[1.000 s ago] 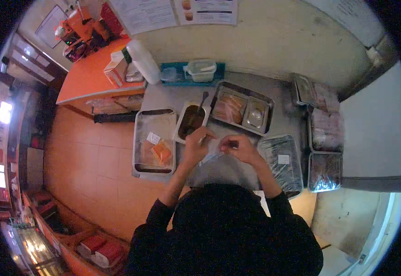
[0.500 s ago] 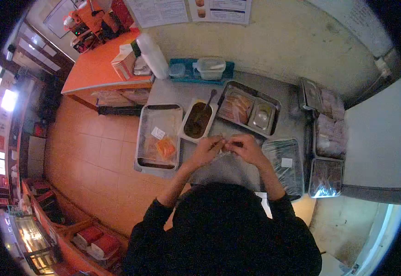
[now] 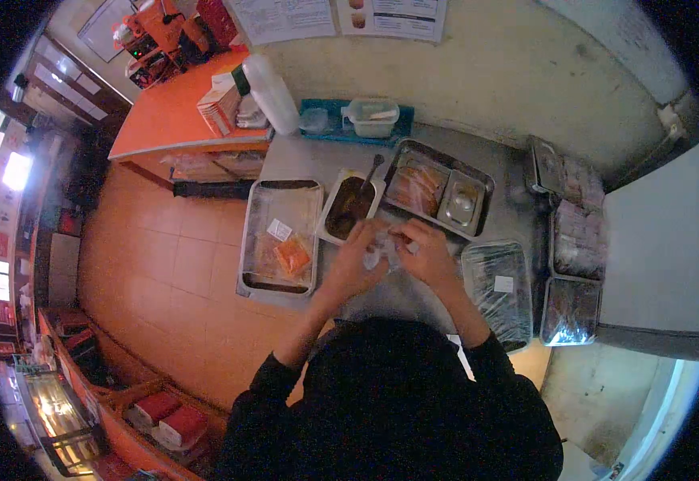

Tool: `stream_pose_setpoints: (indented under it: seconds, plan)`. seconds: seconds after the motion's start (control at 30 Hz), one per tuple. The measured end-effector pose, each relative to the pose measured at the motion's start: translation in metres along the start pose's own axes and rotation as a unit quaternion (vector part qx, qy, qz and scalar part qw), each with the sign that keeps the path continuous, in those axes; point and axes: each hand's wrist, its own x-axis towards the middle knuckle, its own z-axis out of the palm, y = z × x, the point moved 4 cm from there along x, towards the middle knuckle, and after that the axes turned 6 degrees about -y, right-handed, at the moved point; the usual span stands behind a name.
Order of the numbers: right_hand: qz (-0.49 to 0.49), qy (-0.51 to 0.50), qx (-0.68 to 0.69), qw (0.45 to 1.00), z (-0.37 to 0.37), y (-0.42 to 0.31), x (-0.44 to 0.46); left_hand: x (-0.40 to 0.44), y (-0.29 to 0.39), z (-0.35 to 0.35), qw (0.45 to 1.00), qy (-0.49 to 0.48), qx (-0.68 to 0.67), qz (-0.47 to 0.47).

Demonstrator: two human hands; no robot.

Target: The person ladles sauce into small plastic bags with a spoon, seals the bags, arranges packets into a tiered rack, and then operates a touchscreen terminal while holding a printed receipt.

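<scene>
Left hand: [image 3: 355, 263] raised over the near part of the table, fingers bent and closed on the plastic; tips blurred.
Right hand: [image 3: 427, 255] level with the left, thumb and forefinger pinched on the same plastic, other fingers curled.
Plastic: [image 3: 389, 255] thin, clear, crumpled; between the two hands, just beside the near end of the sauce tub. Whether bag or loose film, cannot tell.
Sauce tub: [image 3: 329, 231] white rim, dark brown contents, spoon [image 3: 377, 165] standing in it, handle leaning toward the far side.
Left tray: [image 3: 281, 196] metal, beside the sauce tub; holds an orange item [image 3: 292, 256] in clear wrap, with a white label [image 3: 280, 230] next to it.
Far tray: [image 3: 484, 204] dark inside, beyond the hands; sliced food [image 3: 414, 188] on its left, small steel pan [image 3: 461, 204] on its right.
Wrapped tray: [image 3: 498, 313] right of the right hand, film stretched across, white tag [image 3: 503, 284] on top.
Right edge: packed trays [image 3: 578, 240] in a row along the table's side.
Table: [image 3: 289, 160] grey metal, set against the wall [image 3: 510, 76].
Back edge: blue holder [image 3: 336, 124] with a pale tub [image 3: 372, 119] on it.
Orange counter: [image 3: 157, 120] far left; leaning cup stack [image 3: 269, 94] and carton [image 3: 218, 110] at its near end.
</scene>
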Motion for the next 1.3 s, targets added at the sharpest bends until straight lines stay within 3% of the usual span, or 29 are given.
stream_pose_setpoints:
  seconds: [0.07, 0.13, 0.2, 0.23, 0.33, 0.4, 0.53, 0.6, 0.7, 0.73, 0.77, 0.83, 0.9, 0.93, 1.0, 1.03, 1.1, 1.17, 1.23, 1.27, 1.3]
  plan:
    - [-0.011, 0.011, 0.122, 0.992, -0.005, -0.008, 0.005, -0.010, -0.009, -0.004, 0.999, 0.002, -0.024, -0.036]
    - [-0.004, 0.020, 0.107, 0.994, -0.004, -0.011, 0.010, -0.018, -0.018, -0.011, 0.996, 0.004, -0.048, -0.073]
    - [0.004, 0.028, 0.092, 0.995, 0.002, -0.015, 0.013, -0.023, -0.019, -0.026, 0.988, 0.072, 0.075, -0.110]
    - [-0.007, 0.038, 0.068, 0.997, 0.009, -0.019, 0.013, -0.022, -0.013, -0.029, 0.988, 0.075, 0.076, -0.113]
    - [-0.027, 0.040, 0.035, 0.998, 0.031, -0.031, 0.015, -0.021, 0.007, -0.030, 0.940, 0.126, 0.306, -0.077]
    - [-0.035, 0.029, 0.025, 0.999, 0.043, -0.036, 0.014, -0.027, -0.005, -0.019, 0.979, 0.146, 0.138, -0.039]
    - [-0.001, 0.066, 0.057, 0.996, 0.054, -0.038, 0.016, -0.038, -0.013, -0.017, 0.980, 0.182, 0.072, -0.039]
    - [0.001, 0.085, 0.064, 0.994, 0.058, -0.038, 0.017, -0.042, -0.019, -0.020, 0.980, 0.182, 0.014, -0.083]
    - [0.021, 0.043, 0.059, 0.997, 0.061, -0.035, 0.023, -0.051, -0.025, -0.025, 0.976, 0.158, 0.018, -0.147]
    - [0.051, -0.022, 0.128, 0.990, 0.061, -0.035, 0.029, -0.053, -0.030, -0.027, 0.977, 0.156, 0.018, -0.147]
    - [0.081, -0.086, 0.196, 0.973, 0.063, -0.032, 0.035, -0.055, -0.038, -0.029, 0.971, 0.176, 0.027, -0.159]
    - [0.114, -0.048, 0.252, 0.960, 0.071, 0.003, 0.053, -0.059, -0.059, -0.036, 0.966, 0.194, 0.037, -0.169]
    - [0.174, 0.120, 0.360, 0.909, 0.067, 0.041, 0.080, -0.056, -0.085, -0.057, 0.939, 0.263, 0.100, -0.197]
    - [0.262, 0.138, 0.411, 0.863, 0.072, 0.063, 0.094, -0.044, -0.083, -0.068, 0.940, 0.261, 0.099, -0.196]
    - [0.343, 0.157, 0.458, 0.805, 0.080, 0.107, 0.111, -0.017, -0.075, -0.097, 0.914, 0.290, 0.108, -0.262]
    - [0.351, 0.014, 0.537, 0.767, 0.094, 0.127, 0.118, -0.007, -0.093, -0.094, 0.915, 0.289, 0.109, -0.258]
    - [0.348, -0.123, 0.600, 0.710, 0.110, 0.130, 0.118, 0.009, -0.131, -0.076, 0.930, 0.342, 0.074, -0.117]
    - [0.337, -0.056, 0.342, 0.876, 0.117, 0.111, 0.104, 0.023, -0.133, -0.063, 0.932, 0.320, 0.105, -0.131]
    - [0.248, -0.032, 0.169, 0.953, 0.103, 0.062, 0.084, 0.032, -0.145, -0.050, 0.929, 0.294, 0.173, -0.143]
    - [0.252, -0.028, 0.169, 0.953, 0.108, 0.061, 0.069, 0.033, -0.147, -0.046, 0.931, 0.290, 0.171, -0.141]
    - [0.126, 0.010, 0.124, 0.984, 0.110, 0.054, 0.058, 0.034, -0.147, -0.042, 0.935, 0.295, 0.147, -0.133]
